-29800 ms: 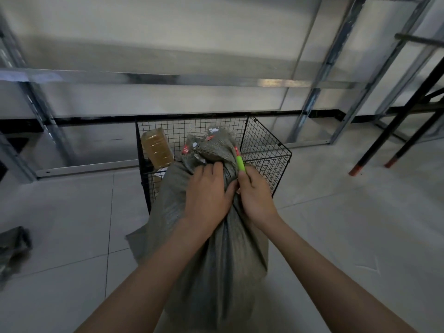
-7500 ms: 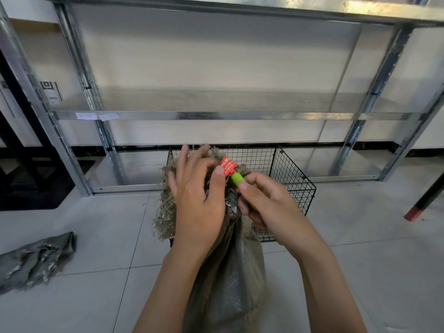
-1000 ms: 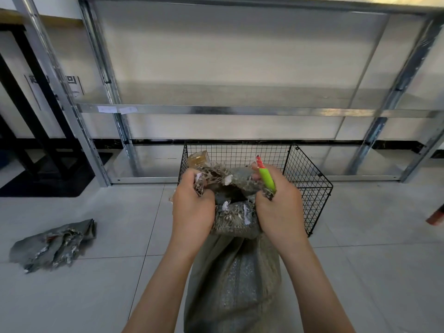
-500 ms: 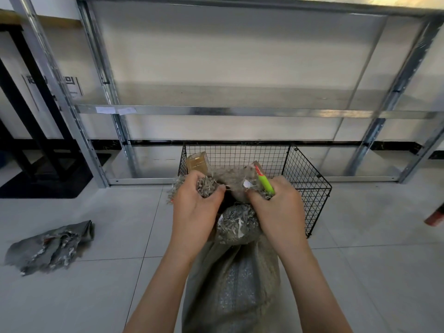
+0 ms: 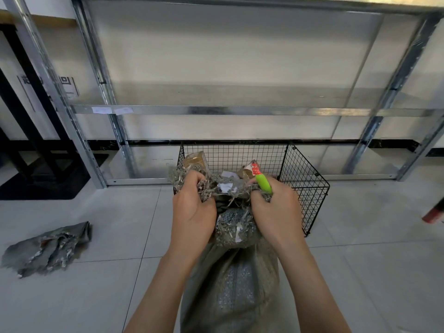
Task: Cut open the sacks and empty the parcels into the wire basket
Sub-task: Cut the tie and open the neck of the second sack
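1. The grey woven sack (image 5: 230, 296) stands upright on the tiled floor (image 5: 372, 272), just in front of the wire basket (image 5: 303, 188). Its frayed, cut mouth is held open between both hands.
2. The left hand (image 5: 192, 219) has its grip closed on the left edge of the mouth, fingers curled into the loose weave.
3. The right hand (image 5: 276, 212) has its grip closed on the right edge. The same grip also holds a green cutter (image 5: 263, 183), red-labelled end pointing up.
4. Pale and brown shapes show inside the mouth, probably parcels, but they are too blurred to be sure.
5. A brown parcel (image 5: 195, 161) stands in the basket's rear left corner.
6. A crumpled sack (image 5: 48, 251) lies on the floor well off to the left.
7. A metal rack (image 5: 216, 110) stands behind the basket.
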